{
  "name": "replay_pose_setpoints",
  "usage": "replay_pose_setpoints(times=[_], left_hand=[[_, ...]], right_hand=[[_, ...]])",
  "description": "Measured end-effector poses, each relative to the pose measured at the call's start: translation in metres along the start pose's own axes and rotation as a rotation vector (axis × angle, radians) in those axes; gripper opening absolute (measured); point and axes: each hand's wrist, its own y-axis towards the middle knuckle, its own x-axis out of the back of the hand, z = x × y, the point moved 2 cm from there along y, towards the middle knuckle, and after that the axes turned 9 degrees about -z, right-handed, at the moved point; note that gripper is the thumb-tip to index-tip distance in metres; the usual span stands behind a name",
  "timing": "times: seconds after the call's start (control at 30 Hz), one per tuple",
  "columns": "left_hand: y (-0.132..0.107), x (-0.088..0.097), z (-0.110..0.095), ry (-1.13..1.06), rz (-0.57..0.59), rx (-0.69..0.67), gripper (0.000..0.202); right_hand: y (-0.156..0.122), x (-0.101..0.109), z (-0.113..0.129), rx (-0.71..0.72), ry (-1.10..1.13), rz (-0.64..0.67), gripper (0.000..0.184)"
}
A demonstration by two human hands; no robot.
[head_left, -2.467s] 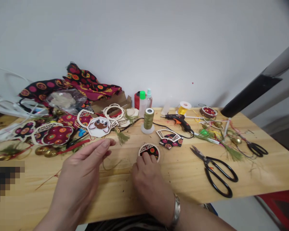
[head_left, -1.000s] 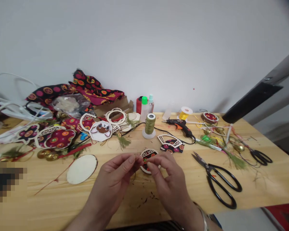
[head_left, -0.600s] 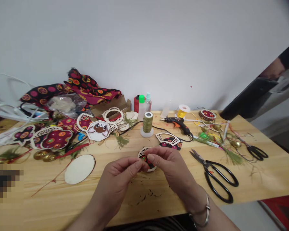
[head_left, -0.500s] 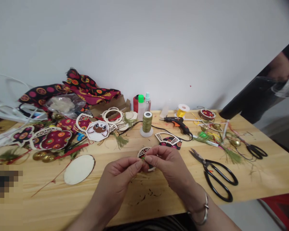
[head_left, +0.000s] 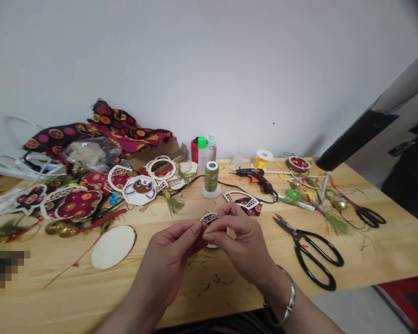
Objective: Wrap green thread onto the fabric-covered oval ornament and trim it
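- A person's bare left hand (head_left: 172,253) and right hand (head_left: 238,241) meet low in the centre, above a pale wooden table (head_left: 376,253).
- Left hand: thumb and forefinger pinched together, pointing right; whether something fine lies between them cannot be told.
- Right hand: thumb and forefinger also together, pointing left, the tips close to the left hand's; anything between them is too small to see. A silver bracelet (head_left: 290,301) circles the wrist.
- Round ornament (head_left: 209,216): on the table directly beneath the fingertips, mostly covered by them. Its pale fretwork band is on the far side, toward the wall, with a small tab at the rim pointing away from the person. The outline looks round, so no long axis stands out.
- White oval disc (head_left: 114,247): flat, left of the left hand, its long axis slanting from near left to far right.
- Large black-handled scissors (head_left: 296,235): right of the right hand, blades pointing away and left, handles toward the person.
- Olive thread spool (head_left: 212,178): upright, just beyond the ornament.
- Glue gun (head_left: 256,175): farther back, nozzle pointing left.
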Motion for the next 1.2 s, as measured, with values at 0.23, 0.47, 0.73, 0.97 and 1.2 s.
replay_pose_setpoints(times=[0.23,0.47,0.73,0.97,1.2], left_hand=[[-0.003,-0.004,0.000,-0.036,0.030,0.013,0.012],[-0.002,-0.004,0.002,0.012,-0.022,0.019,0.015],[-0.002,-0.002,0.002,0.062,-0.022,0.005,0.016],[-0.002,-0.005,0.002,0.031,-0.043,0.004,0.018],[0.004,0.005,-0.010,-0.071,-0.148,-0.034,0.017]], right_hand=[[0.002,-0.003,-0.007,0.019,0.020,-0.075,0.013],[0.003,-0.004,-0.010,0.003,0.074,-0.103,0.010],[0.003,-0.005,-0.014,-0.073,0.129,-0.068,0.007],[0.003,-0.006,-0.019,-0.231,0.159,-0.030,0.018],[-0.006,0.005,-0.005,0.096,-0.303,0.186,0.008]])
